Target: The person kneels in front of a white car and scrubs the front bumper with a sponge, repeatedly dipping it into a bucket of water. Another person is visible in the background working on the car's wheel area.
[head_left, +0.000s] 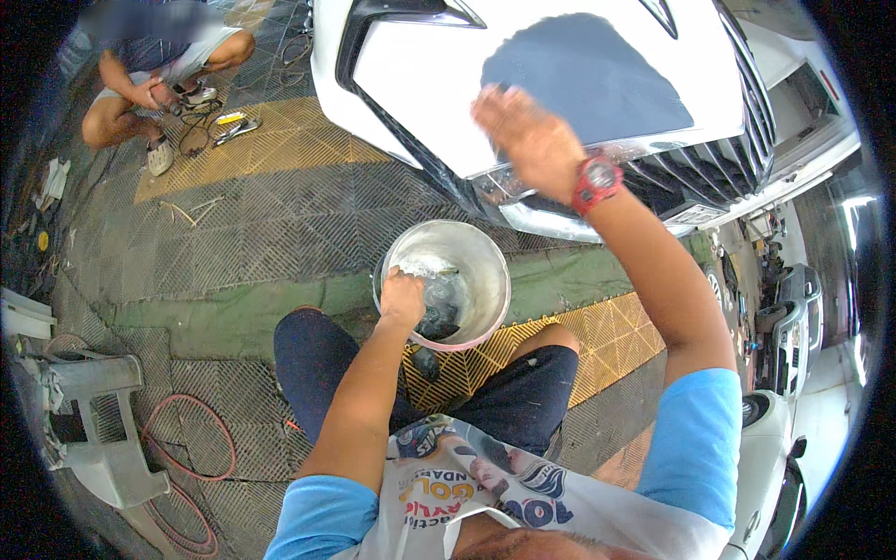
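My left hand is closed over the near-left rim of a round pail, its fingers reaching inside. Water and a dark shape that I cannot make out show at the pail's bottom. Held out flat, my right hand lies at the white car front, beside a smooth dark grey patch. Its fingers are stretched out and smeared by motion; anything under the palm is hidden. A red watch is on that wrist.
A person squats at the upper left near cables and tools. Dark and yellow floor grating and a green strip lie below. Red hose loops and a grey plastic part are lower left. More cars stand right.
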The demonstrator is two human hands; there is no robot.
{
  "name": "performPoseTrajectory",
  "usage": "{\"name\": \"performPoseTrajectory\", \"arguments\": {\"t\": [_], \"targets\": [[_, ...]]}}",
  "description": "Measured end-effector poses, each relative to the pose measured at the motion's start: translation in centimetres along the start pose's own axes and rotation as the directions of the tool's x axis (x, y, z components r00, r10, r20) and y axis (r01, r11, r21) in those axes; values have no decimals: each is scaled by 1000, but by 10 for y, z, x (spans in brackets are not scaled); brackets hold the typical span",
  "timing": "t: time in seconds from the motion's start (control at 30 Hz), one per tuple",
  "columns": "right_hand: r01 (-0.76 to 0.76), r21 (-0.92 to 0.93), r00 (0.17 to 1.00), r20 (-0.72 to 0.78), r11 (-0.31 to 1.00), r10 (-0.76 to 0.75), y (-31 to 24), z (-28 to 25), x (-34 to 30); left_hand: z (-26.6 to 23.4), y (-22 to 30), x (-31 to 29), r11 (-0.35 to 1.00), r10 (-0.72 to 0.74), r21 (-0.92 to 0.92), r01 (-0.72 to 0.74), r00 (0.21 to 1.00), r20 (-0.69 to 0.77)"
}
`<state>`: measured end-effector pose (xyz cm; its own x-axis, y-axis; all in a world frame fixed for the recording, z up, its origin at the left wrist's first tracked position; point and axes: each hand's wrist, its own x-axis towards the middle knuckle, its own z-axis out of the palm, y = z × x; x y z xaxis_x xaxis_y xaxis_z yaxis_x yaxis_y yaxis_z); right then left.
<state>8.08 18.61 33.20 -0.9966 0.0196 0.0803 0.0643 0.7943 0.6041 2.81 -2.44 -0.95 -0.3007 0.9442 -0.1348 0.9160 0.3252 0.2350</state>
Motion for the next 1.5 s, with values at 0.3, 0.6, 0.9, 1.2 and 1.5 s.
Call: {"name": "performPoseTrajectory", "arguments": {"t": [0.3, 0.6, 0.9, 1.2, 1.5], "targets": [[16, 144, 996, -85, 989, -4, -40, 43, -33, -14, 5, 0, 1000, -3, 15, 2, 998, 60], [54, 20, 999, -2, 998, -54, -52, 40, -44, -2, 6, 5, 1000, 9, -5, -9, 1000, -19], [55, -65, 998, 32, 996, -53, -44, 33, -56, 10, 4, 4, 999, 26, 38, -23, 996, -91], [-193, -195, 950, -281, 962, 133, 1, 1, 33, -1, -3, 2, 999, 14, 36, -10, 994, -106], [-418, 58, 769, -508, 906, 388, 90, -48, -77, 1, -2, 2, 999, 45, 20, -42, 983, -177]]}}
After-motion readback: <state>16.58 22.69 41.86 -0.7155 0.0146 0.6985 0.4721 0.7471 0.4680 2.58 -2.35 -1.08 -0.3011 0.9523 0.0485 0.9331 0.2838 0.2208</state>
